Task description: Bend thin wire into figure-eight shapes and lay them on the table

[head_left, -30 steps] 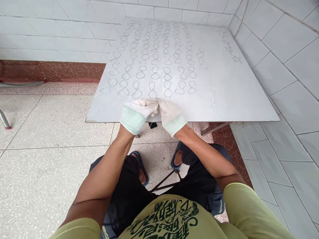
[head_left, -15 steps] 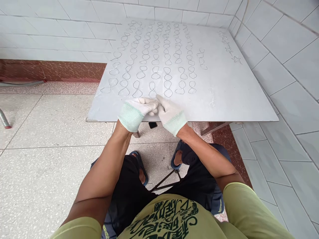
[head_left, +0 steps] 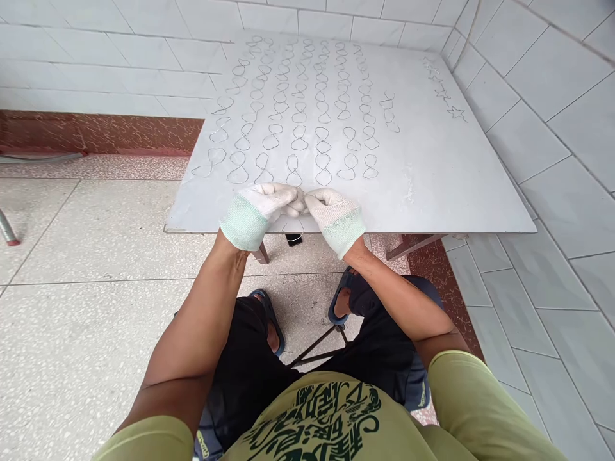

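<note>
My left hand (head_left: 262,210), in a white knit glove with a pale green cuff, is closed in a pinch over the table's front edge. A thin wire loop (head_left: 295,239) hangs below its fingers. My right hand (head_left: 335,216), gloved the same way, meets it with thumb and forefinger pinched on the wire at the fingertips. The fingers hide most of the wire. Just beyond my hands, rows of wire figure-eights (head_left: 323,168) lie on the grey-white tabletop (head_left: 432,186).
Several star-shaped wires (head_left: 456,113) lie at the table's right side, near the tiled wall (head_left: 552,102). A dark phone-like object (head_left: 293,239) shows below the front edge. A wooden table leg (head_left: 261,254) and black tripod-like legs (head_left: 319,352) stand below.
My left hand has shifted slightly left, and my right fingers have drawn back from pointing forward into a pinch. A wire loop now shows below the left fingers.
</note>
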Motion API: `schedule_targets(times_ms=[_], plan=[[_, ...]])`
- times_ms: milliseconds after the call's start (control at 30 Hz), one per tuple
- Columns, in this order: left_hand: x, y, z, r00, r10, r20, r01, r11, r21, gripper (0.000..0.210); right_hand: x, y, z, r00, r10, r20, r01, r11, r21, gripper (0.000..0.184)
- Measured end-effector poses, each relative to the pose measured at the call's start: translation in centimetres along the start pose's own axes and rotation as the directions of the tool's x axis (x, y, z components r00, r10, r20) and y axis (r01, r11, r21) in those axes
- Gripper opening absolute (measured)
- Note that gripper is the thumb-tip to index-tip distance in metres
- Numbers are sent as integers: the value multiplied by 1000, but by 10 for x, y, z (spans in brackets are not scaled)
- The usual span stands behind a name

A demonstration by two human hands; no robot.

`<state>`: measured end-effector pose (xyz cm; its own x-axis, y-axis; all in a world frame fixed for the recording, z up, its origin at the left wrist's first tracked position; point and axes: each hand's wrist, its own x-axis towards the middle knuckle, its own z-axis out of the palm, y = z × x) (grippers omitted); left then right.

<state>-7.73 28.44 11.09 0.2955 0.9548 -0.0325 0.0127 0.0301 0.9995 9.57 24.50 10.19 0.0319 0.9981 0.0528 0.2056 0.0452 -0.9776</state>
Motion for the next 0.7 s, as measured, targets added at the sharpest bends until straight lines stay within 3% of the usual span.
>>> schedule_targets(times_ms=[167,333,467,600,700], plan=[[1,-4,4,993,-24,-120,23,1000,-11,32,2,2,3,997,-46,66,44,998,41,29],[-6,8,15,987,23,-157,-22,1000,8,32,4,11,10,997,-42,60,37,996,81,20],[-13,13,22,974,79,-214,-70,996,48,36,-2,8,6,986,-167,14,167,975,-144,30],[-14,7,23,964,70,-255,-58,997,55,36,-5,9,-2,940,-336,51,320,821,-473,35],[-11,0,21,959,33,-282,-29,999,17,27,0,16,-5,910,-386,154,403,730,-552,38]])
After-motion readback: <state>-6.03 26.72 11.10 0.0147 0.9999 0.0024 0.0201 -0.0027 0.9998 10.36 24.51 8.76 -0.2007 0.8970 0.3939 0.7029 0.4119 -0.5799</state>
